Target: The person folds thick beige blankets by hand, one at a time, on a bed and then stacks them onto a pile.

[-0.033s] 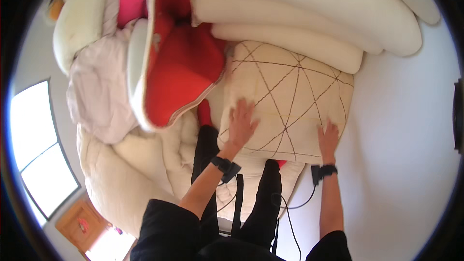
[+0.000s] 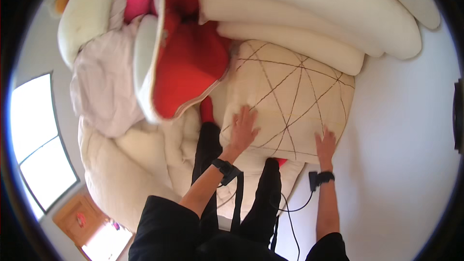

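Observation:
A folded cream quilt (image 2: pixel 304 101) with dark thread lines crossing over it lies in front of me. My left hand (image 2: pixel 244 129), fingers spread, rests on the quilt's near left part. By its near right corner is my right hand (image 2: pixel 326 144), its fingers stretched out along the surface. Neither hand grips anything. Each wrist wears a black strap with a small box, and a thin cable hangs from the right one.
Rolled or folded cream quilts (image 2: pixel 309 17) are stacked beyond the folded one. An open red-lined bag (image 2: pixel 188 72) stands to the left, beside a pale pink cloth (image 2: pixel 106 82). More cream bedding (image 2: pixel 121 179) lies under my feet. A white wall (image 2: pixel 396 140) runs along the right.
Both hands sit slightly nearer to me on the quilt. The whole view has shifted a little, with the bag and window appearing slightly higher. The quilt keeps its shape.

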Demonstrator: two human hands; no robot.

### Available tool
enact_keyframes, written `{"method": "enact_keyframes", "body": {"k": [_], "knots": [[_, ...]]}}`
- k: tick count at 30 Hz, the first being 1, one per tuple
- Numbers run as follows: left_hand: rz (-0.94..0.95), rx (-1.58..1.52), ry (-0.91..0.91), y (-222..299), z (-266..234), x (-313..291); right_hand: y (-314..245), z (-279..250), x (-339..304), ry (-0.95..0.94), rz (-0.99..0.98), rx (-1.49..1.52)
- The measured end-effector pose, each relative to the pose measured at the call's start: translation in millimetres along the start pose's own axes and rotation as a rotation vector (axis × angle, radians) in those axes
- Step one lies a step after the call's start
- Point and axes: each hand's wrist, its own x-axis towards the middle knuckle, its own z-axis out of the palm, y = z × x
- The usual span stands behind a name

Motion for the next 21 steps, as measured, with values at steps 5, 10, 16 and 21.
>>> {"method": "enact_keyframes", "body": {"k": [5,10,16,21], "knots": [[-0.145,-0.042,-0.502,10.6,-7.4,-111.9,28.2,-34.7,-134.4,-0.403,0.080,0.133],[-0.345,-0.327,-0.419,4.3,10.3,-168.6,68.1,-82.2,-184.7,-0.416,0.073,0.080],[-0.461,-0.621,0.025,54.5,-54.1,-240.6,110.4,-137.2,-165.2,-0.253,-0.016,0.103],[-0.721,-1.103,0.351,48.1,-36.1,-371.3,150.6,-153.3,-157.6,-0.320,-0.152,0.019]]}}
